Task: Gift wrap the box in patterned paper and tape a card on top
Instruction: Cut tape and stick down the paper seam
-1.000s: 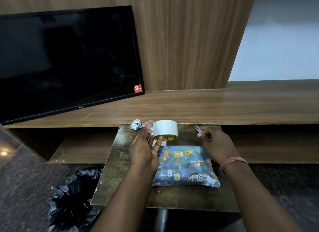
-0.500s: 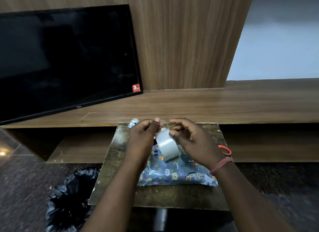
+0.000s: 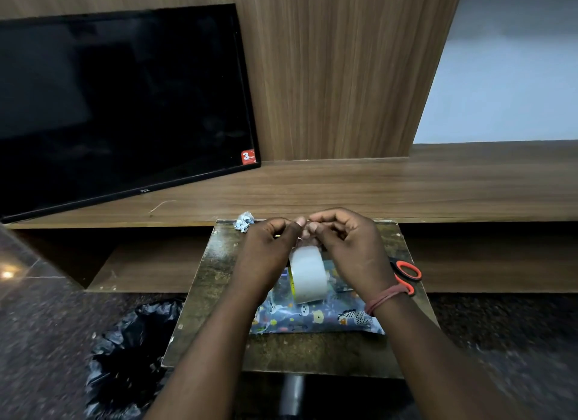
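Observation:
The box (image 3: 316,318), wrapped in blue paper with animal prints, lies flat on the small dark table (image 3: 219,294). Above it hangs a roll of clear tape (image 3: 308,274). My left hand (image 3: 269,254) and my right hand (image 3: 350,247) meet over the roll, fingers curled, pinching the tape at its top edge. The far part of the box is hidden behind my hands and the roll. No card shows.
Orange-handled scissors (image 3: 406,274) lie on the table just right of my right wrist. A crumpled paper scrap (image 3: 244,222) sits at the far left corner. A black bin bag (image 3: 134,357) stands left of the table. A black TV (image 3: 119,100) leans on the wooden shelf behind.
A second ago my left hand alone held the roll up and my right hand was by the scissors. Both hands now pinch the tape, with the roll lower over the box.

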